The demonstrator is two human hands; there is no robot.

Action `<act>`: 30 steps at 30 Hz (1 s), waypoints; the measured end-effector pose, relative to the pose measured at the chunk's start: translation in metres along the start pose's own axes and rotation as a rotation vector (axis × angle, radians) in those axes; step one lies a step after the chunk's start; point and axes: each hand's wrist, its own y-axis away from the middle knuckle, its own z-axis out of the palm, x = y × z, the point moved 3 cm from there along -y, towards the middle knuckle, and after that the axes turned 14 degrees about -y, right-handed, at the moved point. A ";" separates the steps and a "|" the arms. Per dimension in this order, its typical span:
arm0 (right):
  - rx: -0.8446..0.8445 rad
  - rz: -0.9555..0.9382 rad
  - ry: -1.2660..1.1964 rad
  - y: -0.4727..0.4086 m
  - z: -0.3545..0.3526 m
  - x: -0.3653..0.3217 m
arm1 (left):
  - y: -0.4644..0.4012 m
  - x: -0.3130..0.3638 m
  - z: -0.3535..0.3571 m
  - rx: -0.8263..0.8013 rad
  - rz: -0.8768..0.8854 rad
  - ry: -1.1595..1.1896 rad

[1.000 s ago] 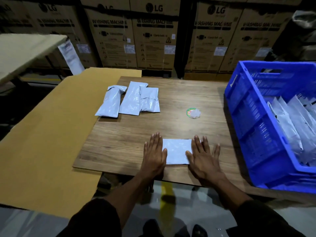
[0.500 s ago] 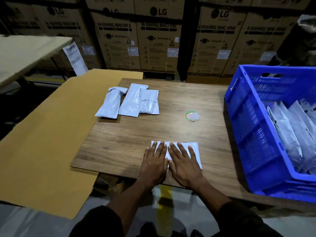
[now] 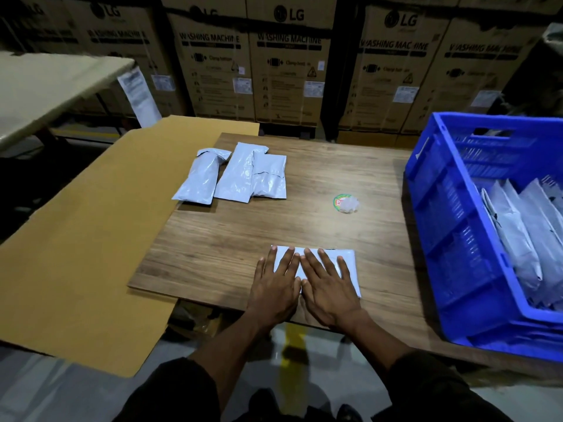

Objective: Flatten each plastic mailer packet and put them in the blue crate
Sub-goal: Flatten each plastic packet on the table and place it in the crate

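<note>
A white plastic mailer packet (image 3: 347, 258) lies flat near the front edge of the wooden table (image 3: 274, 226). My left hand (image 3: 275, 287) and my right hand (image 3: 329, 287) press down on it side by side, fingers straight and spread. Three more grey-white mailer packets (image 3: 234, 176) lie together at the table's far left. The blue crate (image 3: 451, 226) stands on the right of the table and holds several flattened mailers (image 3: 524, 236).
A small round green sticker with crumpled clear plastic (image 3: 345, 204) lies mid-table. A yellow-brown cardboard sheet (image 3: 85, 239) extends left of the table. Stacked washing machine boxes (image 3: 289, 65) stand behind, and another table (image 3: 45, 83) at far left.
A second ago my hands were apart at the packet's two ends. They have come together over its middle and left part and stayed pressing there.
</note>
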 end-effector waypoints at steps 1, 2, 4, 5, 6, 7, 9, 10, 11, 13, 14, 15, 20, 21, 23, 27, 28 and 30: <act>-0.001 -0.002 0.009 0.000 0.000 -0.001 | 0.000 0.000 0.000 0.000 0.002 0.000; 0.002 -0.006 0.014 0.001 0.000 -0.001 | 0.000 -0.001 0.000 0.002 0.003 0.001; 0.007 -0.007 0.018 0.001 0.000 0.000 | 0.000 0.000 0.000 0.006 0.006 0.002; 0.006 0.000 0.016 0.001 0.000 0.000 | 0.000 0.000 0.000 0.005 0.006 0.001; 0.004 0.008 0.012 0.000 0.000 0.000 | 0.000 0.000 0.001 0.002 0.005 0.000; -0.001 0.012 0.008 0.000 0.001 0.000 | 0.000 0.000 0.001 -0.004 0.004 0.000; -0.009 0.020 0.002 -0.001 0.001 -0.001 | 0.000 0.000 0.002 -0.012 0.000 0.001; -0.011 0.029 -0.002 -0.001 0.000 -0.001 | -0.001 0.000 0.002 -0.012 -0.003 0.003; -0.010 0.044 -0.005 -0.002 0.000 -0.001 | -0.001 0.000 0.002 -0.012 -0.004 0.006; 0.012 0.081 -0.007 -0.002 0.000 0.000 | -0.001 0.000 0.001 -0.010 -0.003 0.013; 0.019 0.098 -0.010 -0.003 0.001 0.001 | -0.001 0.000 0.001 -0.008 -0.003 0.016; 0.019 0.110 -0.013 -0.003 0.002 0.001 | -0.001 0.000 0.001 -0.008 -0.003 0.018; 0.022 0.152 0.004 -0.001 -0.001 -0.001 | -0.001 0.000 0.004 -0.024 0.003 0.022; 0.022 0.165 0.004 0.000 -0.001 -0.001 | -0.001 0.000 0.004 -0.024 0.004 0.022; 0.021 0.178 0.003 0.000 -0.002 0.000 | -0.001 0.000 0.005 -0.024 0.004 0.021; 0.030 0.204 -0.007 -0.001 -0.003 0.007 | 0.000 0.000 0.005 -0.008 0.000 0.033; 0.037 0.219 -0.006 0.000 -0.003 0.011 | 0.000 0.001 0.005 -0.006 -0.004 0.034; 0.032 0.243 -0.003 0.001 -0.007 0.018 | 0.001 0.001 0.004 0.005 -0.007 0.028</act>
